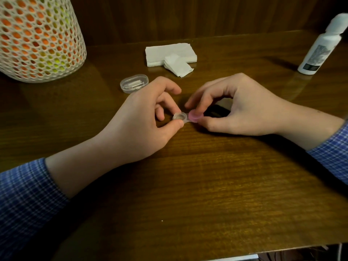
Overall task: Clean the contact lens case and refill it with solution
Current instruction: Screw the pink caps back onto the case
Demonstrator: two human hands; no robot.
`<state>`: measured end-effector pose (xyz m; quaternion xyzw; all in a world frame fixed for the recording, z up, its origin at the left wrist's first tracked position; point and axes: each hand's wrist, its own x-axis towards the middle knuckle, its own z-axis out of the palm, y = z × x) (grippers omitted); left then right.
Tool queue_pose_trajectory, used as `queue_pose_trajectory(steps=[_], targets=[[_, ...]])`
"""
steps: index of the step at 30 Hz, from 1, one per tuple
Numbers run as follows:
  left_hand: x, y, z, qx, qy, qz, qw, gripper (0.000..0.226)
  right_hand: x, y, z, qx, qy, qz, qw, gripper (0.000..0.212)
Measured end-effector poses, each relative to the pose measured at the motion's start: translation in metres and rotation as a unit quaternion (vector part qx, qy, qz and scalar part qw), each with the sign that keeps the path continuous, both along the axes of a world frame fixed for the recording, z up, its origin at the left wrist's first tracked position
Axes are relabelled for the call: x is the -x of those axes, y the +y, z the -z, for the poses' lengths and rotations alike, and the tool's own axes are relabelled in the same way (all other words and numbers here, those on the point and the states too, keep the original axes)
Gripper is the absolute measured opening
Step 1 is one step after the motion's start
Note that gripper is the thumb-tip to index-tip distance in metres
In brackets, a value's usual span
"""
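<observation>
A small clear contact lens case (185, 118) lies on the wooden table (188, 185) between my hands. Its left well (179, 116) has no cap on it, and my left hand (145, 117) pinches that well between thumb and fingers. A pink cap (194, 115) sits on the right well, and my right hand (239, 106) grips this cap with thumb and fingertips. At the far right stands a white solution bottle (320, 48) with its white cap on. A stack of white tissues (170, 53) lies at the back centre, with a smaller folded piece (178, 65) on its front edge.
A clear oval plastic box (134, 83) rests behind my left hand. At the back left stands a tall white mesh-patterned container (37, 38) with orange and yellow showing through. A dark wooden wall runs behind the table. The table's front edge is at the lower right.
</observation>
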<state>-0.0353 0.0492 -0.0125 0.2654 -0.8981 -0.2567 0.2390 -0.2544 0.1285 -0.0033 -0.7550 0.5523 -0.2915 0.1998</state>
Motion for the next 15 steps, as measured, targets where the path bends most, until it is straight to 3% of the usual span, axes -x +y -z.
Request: queue_pose_trajectory(steps=[15], targets=[[0.0000, 0.0005, -0.0009, -0.005, 0.000, 0.001, 1.000, 0.055, -0.0005, 0.0003, -0.0034, -0.014, 0.017, 0.001, 1.000, 0.009]])
